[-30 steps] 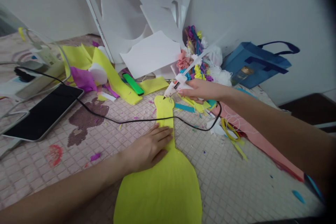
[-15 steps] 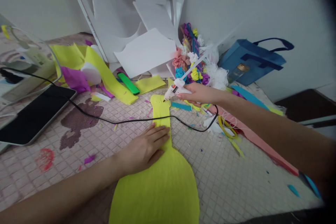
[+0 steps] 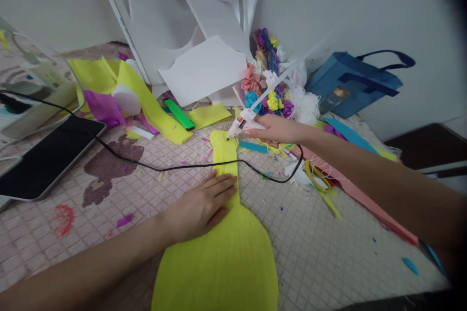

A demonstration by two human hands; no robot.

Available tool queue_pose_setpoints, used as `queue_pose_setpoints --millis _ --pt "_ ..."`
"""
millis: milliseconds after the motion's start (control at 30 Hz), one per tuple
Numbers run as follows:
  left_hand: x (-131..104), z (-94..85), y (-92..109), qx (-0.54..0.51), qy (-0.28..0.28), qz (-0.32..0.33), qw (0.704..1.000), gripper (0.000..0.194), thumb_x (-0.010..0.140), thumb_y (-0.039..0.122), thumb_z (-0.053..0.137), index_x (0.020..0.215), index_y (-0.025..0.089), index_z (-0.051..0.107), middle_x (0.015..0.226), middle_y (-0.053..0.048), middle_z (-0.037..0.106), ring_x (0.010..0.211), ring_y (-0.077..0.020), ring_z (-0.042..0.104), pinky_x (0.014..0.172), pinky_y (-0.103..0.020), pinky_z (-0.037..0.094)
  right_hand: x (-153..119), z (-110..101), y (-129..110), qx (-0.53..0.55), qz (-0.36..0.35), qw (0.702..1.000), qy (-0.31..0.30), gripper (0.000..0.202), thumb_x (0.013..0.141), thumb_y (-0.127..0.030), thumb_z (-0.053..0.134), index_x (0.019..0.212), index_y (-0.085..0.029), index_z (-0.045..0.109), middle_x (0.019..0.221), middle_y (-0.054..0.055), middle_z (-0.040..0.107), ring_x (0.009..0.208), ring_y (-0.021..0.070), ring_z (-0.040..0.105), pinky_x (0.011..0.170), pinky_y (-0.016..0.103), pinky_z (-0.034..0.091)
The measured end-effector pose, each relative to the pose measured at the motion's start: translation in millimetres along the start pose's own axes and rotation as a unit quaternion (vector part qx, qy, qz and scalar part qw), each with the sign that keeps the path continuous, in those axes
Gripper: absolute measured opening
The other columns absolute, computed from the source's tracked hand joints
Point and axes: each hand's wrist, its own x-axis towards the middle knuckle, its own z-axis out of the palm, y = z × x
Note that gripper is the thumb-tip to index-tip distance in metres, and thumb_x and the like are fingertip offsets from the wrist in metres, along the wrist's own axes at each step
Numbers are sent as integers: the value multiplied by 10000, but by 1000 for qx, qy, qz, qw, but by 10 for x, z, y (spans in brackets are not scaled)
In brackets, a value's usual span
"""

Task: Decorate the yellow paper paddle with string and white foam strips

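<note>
A yellow guitar-shaped cutout (image 3: pixel 219 262) lies flat on the table, its narrow neck pointing away from me. My left hand (image 3: pixel 200 206) rests flat across the lower neck, fingers stretched out and holding nothing. In my right hand (image 3: pixel 275 129) is a white glue gun (image 3: pixel 239 126), gripped by its handle. Its nozzle tip is at the right side of the cutout's far end; whether it touches I cannot tell. A long glue stick (image 3: pixel 270 90) sticks out of the gun's back. The gun's black cord (image 3: pixel 189 166) runs over the neck to the left.
At left lie a dark-screened tablet (image 3: pixel 47 160) and a power strip (image 3: pixel 36 109). Behind are a green cutter (image 3: pixel 178 114), yellow paper strips (image 3: pixel 153 107) and white cut sheets (image 3: pixel 207 68). Paper flowers (image 3: pixel 251 80), a blue bag (image 3: pixel 353 82) and yellow-handled scissors (image 3: pixel 316 177) are at right.
Both hands stay almost in place. The glue gun's tip remains at the far end of the yellow neck. The whole view has shifted very slightly.
</note>
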Motion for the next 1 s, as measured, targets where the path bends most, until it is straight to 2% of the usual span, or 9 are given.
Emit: queue_pose_setpoints --millis 167,400,800,1000 --pt "-10 11 -6 -13 14 3 1000 416 919 198 459 1333 158 476 1427 -139 468 1354 -245 389 1151 -504 252 4 6 3 -3 -4 1000 1 330 886 -494 503 831 -169 501 506 -50 454 406 90 467 396 203 352" --pt "-6 3 -1 -3 5 1 1000 410 916 196 463 1322 141 485 1432 -144 462 1353 -249 389 1153 -504 250 15 6 -9 -28 -9 1000 0 324 878 -474 518 765 -173 479 515 -35 479 419 98 481 416 210 353" --pt "2 11 -4 -11 11 2 1000 417 918 200 458 1333 158 480 1429 -135 467 1355 -246 388 1158 -500 241 104 -71 -135 -73 -11 995 -65 341 905 -444 494 689 -188 427 405 -58 422 358 81 417 406 209 326" --pt "6 14 -6 9 4 2 1000 410 912 202 464 1313 128 499 1428 -147 466 1350 -253 395 1156 -495 249 122 -43 -172 -91 -3 994 -58 318 904 -412 497 693 -181 438 399 -67 409 354 76 407 405 205 308"
